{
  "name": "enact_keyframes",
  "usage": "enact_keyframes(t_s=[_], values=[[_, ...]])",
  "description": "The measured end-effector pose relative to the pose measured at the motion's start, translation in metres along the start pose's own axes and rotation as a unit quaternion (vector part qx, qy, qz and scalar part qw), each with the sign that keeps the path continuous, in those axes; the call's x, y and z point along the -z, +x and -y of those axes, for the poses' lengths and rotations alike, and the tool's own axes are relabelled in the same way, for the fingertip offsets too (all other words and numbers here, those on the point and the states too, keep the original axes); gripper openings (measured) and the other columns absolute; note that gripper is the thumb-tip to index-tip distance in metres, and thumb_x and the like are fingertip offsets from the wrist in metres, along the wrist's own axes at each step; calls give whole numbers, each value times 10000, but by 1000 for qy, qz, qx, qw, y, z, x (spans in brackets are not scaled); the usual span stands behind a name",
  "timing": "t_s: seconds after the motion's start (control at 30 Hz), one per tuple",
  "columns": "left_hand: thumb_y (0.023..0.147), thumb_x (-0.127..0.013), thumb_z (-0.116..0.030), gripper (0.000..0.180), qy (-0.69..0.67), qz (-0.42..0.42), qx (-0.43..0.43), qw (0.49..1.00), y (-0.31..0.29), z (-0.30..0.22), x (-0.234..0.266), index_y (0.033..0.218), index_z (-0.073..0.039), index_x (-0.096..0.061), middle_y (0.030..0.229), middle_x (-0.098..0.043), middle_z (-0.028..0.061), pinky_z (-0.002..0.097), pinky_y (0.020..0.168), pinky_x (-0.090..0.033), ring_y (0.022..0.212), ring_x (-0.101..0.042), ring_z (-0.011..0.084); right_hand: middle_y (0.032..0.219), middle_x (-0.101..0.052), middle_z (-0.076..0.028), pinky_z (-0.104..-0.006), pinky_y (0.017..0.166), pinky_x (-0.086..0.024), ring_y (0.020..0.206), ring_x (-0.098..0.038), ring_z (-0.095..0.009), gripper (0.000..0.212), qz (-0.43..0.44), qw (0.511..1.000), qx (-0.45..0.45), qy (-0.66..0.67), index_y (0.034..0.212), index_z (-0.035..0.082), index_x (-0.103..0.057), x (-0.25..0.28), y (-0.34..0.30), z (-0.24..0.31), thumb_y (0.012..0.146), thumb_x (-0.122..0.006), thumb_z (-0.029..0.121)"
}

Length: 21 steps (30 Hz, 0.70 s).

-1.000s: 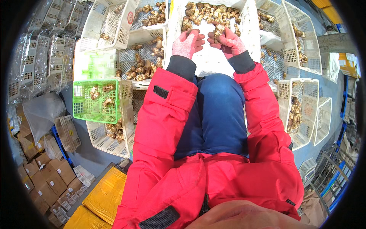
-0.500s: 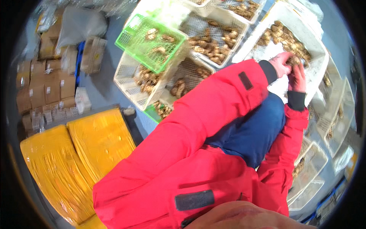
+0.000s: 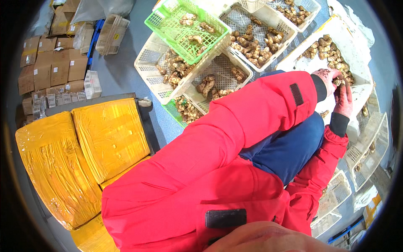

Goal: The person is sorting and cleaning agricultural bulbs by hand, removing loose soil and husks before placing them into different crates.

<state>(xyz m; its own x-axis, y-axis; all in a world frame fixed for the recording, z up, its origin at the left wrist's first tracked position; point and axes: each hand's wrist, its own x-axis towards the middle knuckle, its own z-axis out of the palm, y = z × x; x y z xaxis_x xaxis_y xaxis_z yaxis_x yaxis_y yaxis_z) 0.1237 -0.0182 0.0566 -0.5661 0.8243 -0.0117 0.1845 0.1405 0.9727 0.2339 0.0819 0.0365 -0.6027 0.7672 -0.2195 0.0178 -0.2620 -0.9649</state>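
Note:
My gloved left hand (image 3: 327,80) and my gloved right hand (image 3: 344,102) meet over a white foam box (image 3: 364,89). Between their fingertips is a small brown-and-white mushroom (image 3: 338,81), partly hidden by the fingers; both hands are closed on it. Just beyond, a heap of similar stubby mushrooms (image 3: 331,54) lies on white lining (image 3: 310,69) inside the box. Pink gloves with dark stains cover both hands.
Left of the box stand white plastic crates (image 3: 268,65) of mushrooms, with a green crate (image 3: 184,54) resting on top. More white crates (image 3: 354,155) line the right side. Yellow-wrapped boxes (image 3: 107,138) sit at lower left; cardboard cartons (image 3: 58,67) are stacked beyond.
The whole view has shifted, so the crates and boxes appear farther right or higher. Both hands stay together over the foam box, with a mushroom between them.

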Motion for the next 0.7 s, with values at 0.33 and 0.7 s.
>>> enact_keyframes(t_s=[0.33, 0.7], values=[[741, -576, -296, 610, -501, 164, 18, 849, 29, 10, -11, 1253, -148, -279, 1265, -283, 53, 412, 878, -327, 1122, -310, 228, 803, -509, -21, -230, 665, -420, 718, -466, -91, 152, 51, 991, -13, 122, 899, 35, -498, 44, 31, -45, 797, -533, 142], [797, -395, -476, 530, -527, 134, 73, 836, 12, -10, 8, 1230, -184, -303, 1293, -236, 24, 534, 905, -251, 1187, -228, 259, 908, -554, -49, -244, 719, -458, 784, -538, -110, 321, 30, 987, -8, 160, 1060, 13, -507, -5, -12, 3, 781, -553, 163]])
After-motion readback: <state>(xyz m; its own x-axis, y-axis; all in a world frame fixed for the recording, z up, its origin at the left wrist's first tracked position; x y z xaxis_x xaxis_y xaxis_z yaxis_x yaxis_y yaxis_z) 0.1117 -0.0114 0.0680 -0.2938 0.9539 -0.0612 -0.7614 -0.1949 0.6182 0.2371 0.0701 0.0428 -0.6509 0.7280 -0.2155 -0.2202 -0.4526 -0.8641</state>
